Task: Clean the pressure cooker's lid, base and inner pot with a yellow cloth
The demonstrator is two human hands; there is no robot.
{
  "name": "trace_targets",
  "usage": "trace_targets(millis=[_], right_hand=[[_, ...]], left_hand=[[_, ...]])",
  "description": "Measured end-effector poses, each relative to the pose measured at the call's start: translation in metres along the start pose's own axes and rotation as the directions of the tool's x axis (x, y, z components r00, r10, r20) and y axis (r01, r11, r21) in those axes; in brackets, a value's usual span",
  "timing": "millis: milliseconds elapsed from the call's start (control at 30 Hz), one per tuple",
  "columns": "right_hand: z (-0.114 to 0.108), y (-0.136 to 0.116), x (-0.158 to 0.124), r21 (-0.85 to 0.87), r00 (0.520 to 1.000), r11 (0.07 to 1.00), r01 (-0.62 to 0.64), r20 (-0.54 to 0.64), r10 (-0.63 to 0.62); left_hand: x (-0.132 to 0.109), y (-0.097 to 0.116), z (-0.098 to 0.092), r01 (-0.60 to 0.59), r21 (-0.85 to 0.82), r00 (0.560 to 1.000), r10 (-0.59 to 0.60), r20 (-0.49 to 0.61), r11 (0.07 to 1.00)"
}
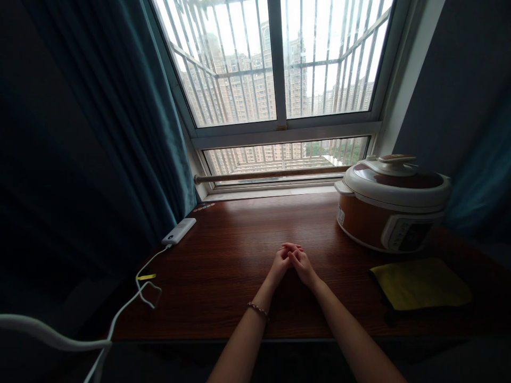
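Note:
My left hand (281, 263) and my right hand (302, 264) are joined over the middle of the dark red-brown wooden table (223, 276), fingers folded together. No object shows between them, and the palms are hidden. A beaded bracelet (258, 308) circles my left wrist. To the right of my hands, a folded yellow-green cloth (421, 283) lies flat on the table. Behind the cloth stands a white and brown electric cooker (361, 223) with its lid on.
A white power strip or adapter (179, 231) rests at the table's left edge, its white cable (122, 308) trailing forward with a yellow tag (146, 276). Blue curtains (159, 133) hang at left. A barred window (239, 69) rises behind, with a horizontal rail (271, 174) low across it.

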State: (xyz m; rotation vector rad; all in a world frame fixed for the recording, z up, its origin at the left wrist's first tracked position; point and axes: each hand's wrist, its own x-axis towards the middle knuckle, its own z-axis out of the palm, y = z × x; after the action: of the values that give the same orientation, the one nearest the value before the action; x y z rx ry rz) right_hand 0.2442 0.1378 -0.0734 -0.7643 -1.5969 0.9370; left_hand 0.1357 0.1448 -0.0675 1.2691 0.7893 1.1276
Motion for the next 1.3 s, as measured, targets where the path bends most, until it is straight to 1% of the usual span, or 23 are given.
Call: trace_targets(millis=[600, 1300], right_hand=[[0.0003, 0.0018, 0.0000, -0.006, 1.000, 1.000, 0.002, -0.005, -0.002], [-0.0002, 0.0016, -0.0014, -0.003, 1.000, 1.000, 0.001, 0.010, -0.001]], left_hand=[[0.0005, -0.0019, -0.0005, -0.009, -0.015, 1.000, 0.009, 0.016, 1.000], [0.0009, -0.0019, -0.0006, -0.016, 0.011, 1.000, 0.016, 0.025, 1.000]])
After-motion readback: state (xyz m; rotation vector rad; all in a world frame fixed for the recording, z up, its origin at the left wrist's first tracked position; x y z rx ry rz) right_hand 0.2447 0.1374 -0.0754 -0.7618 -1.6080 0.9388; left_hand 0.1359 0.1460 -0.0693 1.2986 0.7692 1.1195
